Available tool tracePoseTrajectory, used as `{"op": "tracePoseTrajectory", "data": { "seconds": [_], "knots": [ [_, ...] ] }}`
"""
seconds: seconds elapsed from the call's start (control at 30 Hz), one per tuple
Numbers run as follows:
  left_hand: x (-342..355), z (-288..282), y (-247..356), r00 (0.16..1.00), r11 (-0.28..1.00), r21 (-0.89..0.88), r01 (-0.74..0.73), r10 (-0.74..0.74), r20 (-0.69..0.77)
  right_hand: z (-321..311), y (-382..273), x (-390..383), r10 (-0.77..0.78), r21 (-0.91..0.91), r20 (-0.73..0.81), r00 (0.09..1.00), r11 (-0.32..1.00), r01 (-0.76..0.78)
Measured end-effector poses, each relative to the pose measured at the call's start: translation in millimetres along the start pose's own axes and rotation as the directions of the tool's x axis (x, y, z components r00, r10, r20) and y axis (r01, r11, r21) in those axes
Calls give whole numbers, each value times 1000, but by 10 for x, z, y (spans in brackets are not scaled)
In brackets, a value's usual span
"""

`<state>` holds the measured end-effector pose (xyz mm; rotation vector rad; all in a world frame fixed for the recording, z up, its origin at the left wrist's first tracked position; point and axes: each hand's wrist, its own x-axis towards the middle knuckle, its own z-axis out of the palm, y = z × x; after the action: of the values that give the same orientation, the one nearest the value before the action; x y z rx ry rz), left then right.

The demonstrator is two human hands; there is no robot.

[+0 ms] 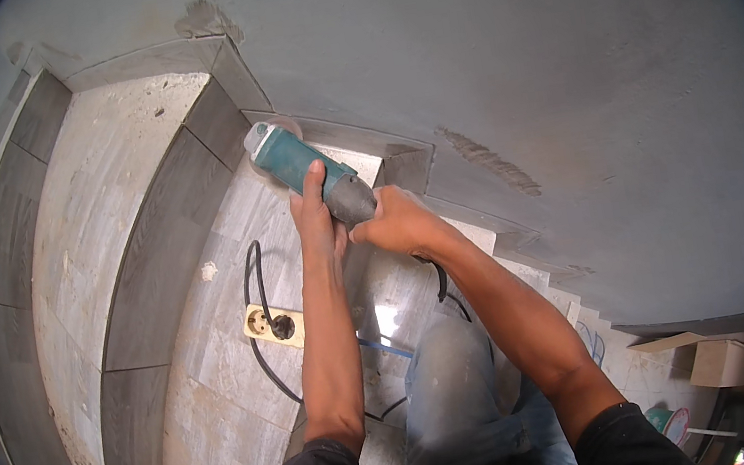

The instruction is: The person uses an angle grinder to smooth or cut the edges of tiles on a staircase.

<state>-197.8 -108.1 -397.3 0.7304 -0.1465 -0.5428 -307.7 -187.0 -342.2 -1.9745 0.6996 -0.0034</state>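
A teal angle grinder (pixel 290 155) with a grey head and a dark rear end lies across both my hands, pointing up and left. My left hand (pixel 315 204) wraps its body from below, thumb along the side. Around the dark rear end closes my right hand (pixel 396 221). The grinder's head is at the corner where the grey tiled step meets the skirting tile (pixel 335 138) along the wall. A pale disc edge shows beside the head; whether it touches the tile I cannot tell. From under my right wrist a black cord (pixel 442 282) runs down.
A cream socket strip (pixel 274 326) with a black plug lies on the tiled tread left of my left forearm. Tiled steps (pixel 168 233) rise to the left, dusty with debris. The grey wall (pixel 561 92) borders the right. Below right stands a cardboard box (pixel 723 364).
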Motion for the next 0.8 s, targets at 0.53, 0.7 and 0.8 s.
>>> {"op": "tracePoseTrajectory", "data": {
  "seconds": [0.53, 0.7, 0.8],
  "knots": [
    [-1024, 341, -256, 998, 993, 101, 60, -58, -24, -241, 304, -1143, -34, -151, -88, 996, 988, 21],
    [-1505, 615, -426, 994, 980, 175, 93, -103, 48, -483, 497, -1649, -61, -159, -111, 992, 986, 43],
    [-1743, 734, -586, 981, 968, 195, 155, -174, 85, -591, 613, -1962, -60, -195, -154, 986, 980, 29]
  ]
}}
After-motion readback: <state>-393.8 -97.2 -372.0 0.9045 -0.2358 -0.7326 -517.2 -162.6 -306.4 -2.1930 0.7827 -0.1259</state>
